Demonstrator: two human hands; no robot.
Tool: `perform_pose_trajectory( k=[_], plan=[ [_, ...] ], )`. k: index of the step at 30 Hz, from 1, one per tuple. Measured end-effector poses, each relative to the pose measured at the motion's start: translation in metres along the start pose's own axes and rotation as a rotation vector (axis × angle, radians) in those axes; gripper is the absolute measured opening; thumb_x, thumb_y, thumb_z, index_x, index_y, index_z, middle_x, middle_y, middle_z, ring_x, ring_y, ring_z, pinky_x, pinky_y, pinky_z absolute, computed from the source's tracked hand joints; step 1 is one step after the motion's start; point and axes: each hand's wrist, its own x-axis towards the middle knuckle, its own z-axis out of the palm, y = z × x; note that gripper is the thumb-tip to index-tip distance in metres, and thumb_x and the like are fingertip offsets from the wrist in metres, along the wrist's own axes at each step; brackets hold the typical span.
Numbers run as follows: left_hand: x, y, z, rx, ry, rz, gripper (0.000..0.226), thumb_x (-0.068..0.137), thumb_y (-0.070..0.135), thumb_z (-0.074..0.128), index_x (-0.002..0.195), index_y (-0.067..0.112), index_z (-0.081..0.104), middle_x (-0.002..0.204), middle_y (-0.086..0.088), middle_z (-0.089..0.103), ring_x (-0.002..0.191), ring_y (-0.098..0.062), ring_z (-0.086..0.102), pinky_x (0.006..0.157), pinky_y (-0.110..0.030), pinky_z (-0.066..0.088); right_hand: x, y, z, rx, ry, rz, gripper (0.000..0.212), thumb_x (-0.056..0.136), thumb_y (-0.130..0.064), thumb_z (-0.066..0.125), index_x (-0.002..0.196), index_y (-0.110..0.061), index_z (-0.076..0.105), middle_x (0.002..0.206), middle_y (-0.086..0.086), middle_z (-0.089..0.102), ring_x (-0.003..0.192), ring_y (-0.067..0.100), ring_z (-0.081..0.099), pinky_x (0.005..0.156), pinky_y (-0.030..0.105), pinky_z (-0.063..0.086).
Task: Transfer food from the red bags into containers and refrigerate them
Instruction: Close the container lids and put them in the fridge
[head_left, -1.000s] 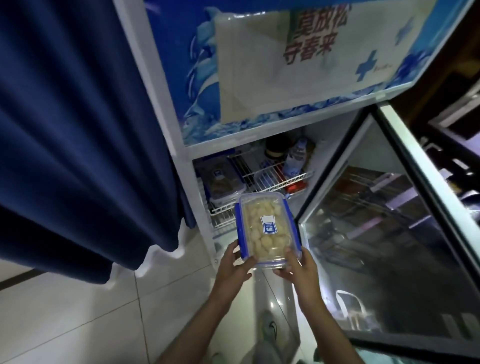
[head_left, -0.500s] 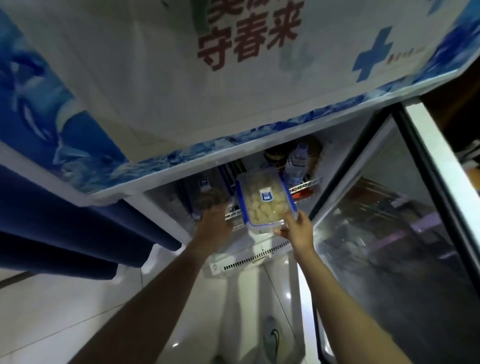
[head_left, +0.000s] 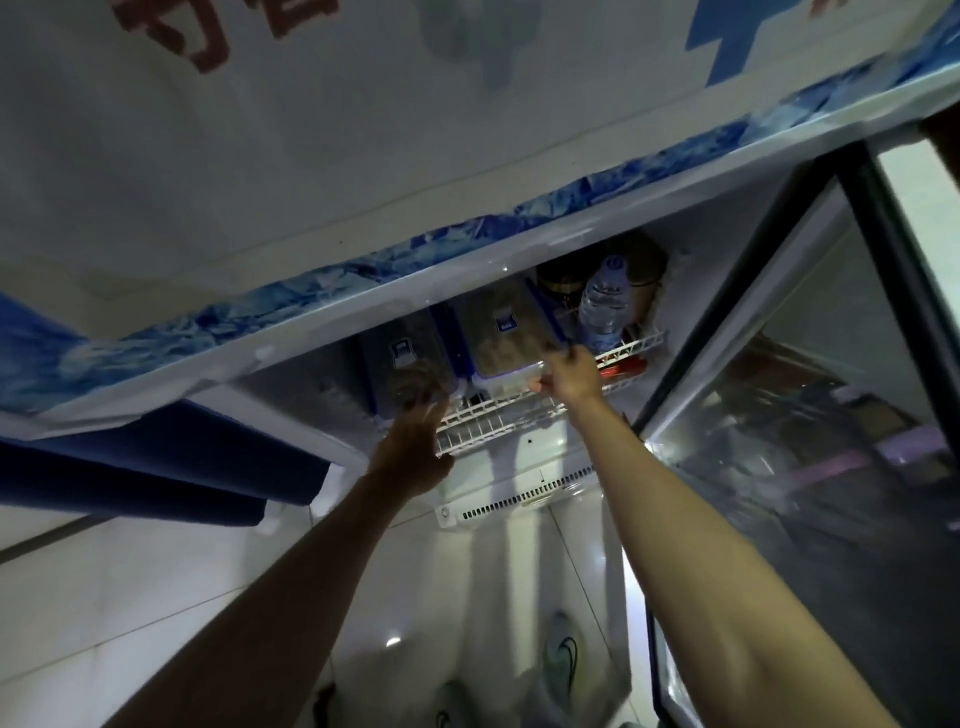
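While both arms reach into the open fridge (head_left: 524, 447), two clear containers with blue clips sit side by side on the white wire shelf (head_left: 498, 421). Right-hand container (head_left: 501, 332), at about 12 o'clock from frame centre: contents dim, blue label on lid. Right hand (head_left: 569, 376) grips its near right corner, fingers curled over the lid edge, thumb below on the front wall. Left-hand container (head_left: 400, 364), at 11 o'clock: darker contents, label on lid. Left hand (head_left: 415, 452) at its near edge, fingers extended toward it and motion-blurred; contact likely at the fingertips, cannot tell for certain, and cannot tell whether the fingers are spread or together. Water bottle (head_left: 602, 306) stands upright just right of the right-hand container, at 1 o'clock, with a dark round jar (head_left: 641, 265) behind it. Red item below the shelf's right end, too small to identify. Glass door (head_left: 810, 415) swung open at 3 o'clock. Blue curtain (head_left: 156, 473) at 9 o'clock. Pale tiled floor (head_left: 104, 597) below, shoe (head_left: 561, 660) at 6 o'clock.
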Motion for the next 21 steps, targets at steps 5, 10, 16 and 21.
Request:
perform_pose_trajectory(
  k=[5, 10, 16, 21],
  plan=[
    [-0.001, -0.002, 0.004, 0.035, -0.007, -0.025, 0.095, 0.090, 0.021, 0.067, 0.163, 0.035, 0.008, 0.173, 0.002, 0.001, 0.159, -0.026, 0.005, 0.121, -0.054, 0.034, 0.017, 0.004, 0.010, 0.105, -0.032, 0.066, 0.041, 0.093, -0.011, 0.073, 0.130, -0.011, 0.054, 0.111, 0.006, 0.068, 0.086, 0.028, 0.066, 0.055, 0.035, 0.063],
    [-0.004, 0.001, 0.002, 0.030, -0.052, -0.045, 0.098, 0.091, 0.018, 0.064, 0.163, 0.038, 0.000, 0.171, 0.006, -0.013, 0.158, -0.024, -0.008, 0.122, -0.055, 0.031, 0.015, 0.007, 0.009, -0.010, 0.000, 0.030, 0.049, 0.092, -0.027, 0.076, 0.133, -0.015, 0.053, 0.092, 0.008, 0.064, 0.058, 0.019, 0.054, 0.049, 0.031, 0.058],
    [-0.018, 0.006, -0.003, 0.107, -0.003, 0.016, 0.093, 0.091, 0.016, 0.063, 0.163, 0.031, 0.007, 0.171, -0.003, 0.014, 0.156, -0.025, 0.020, 0.122, -0.053, 0.031, -0.037, 0.007, -0.008, -0.383, 0.060, -0.234, 0.041, 0.090, -0.036, 0.068, 0.128, -0.027, 0.056, 0.117, 0.005, 0.066, 0.099, 0.026, 0.066, 0.093, 0.041, 0.055],
    [-0.057, 0.015, -0.005, 0.293, 0.089, 0.089, 0.081, 0.091, 0.022, 0.059, 0.162, 0.025, 0.022, 0.164, -0.003, 0.035, 0.152, -0.022, 0.031, 0.122, -0.053, 0.028, -0.118, 0.013, -0.029, -0.805, 0.053, -0.413, 0.043, 0.096, -0.018, 0.059, 0.139, -0.013, 0.055, 0.133, 0.014, 0.060, 0.116, 0.033, 0.061, 0.092, 0.036, 0.049]
  ],
)
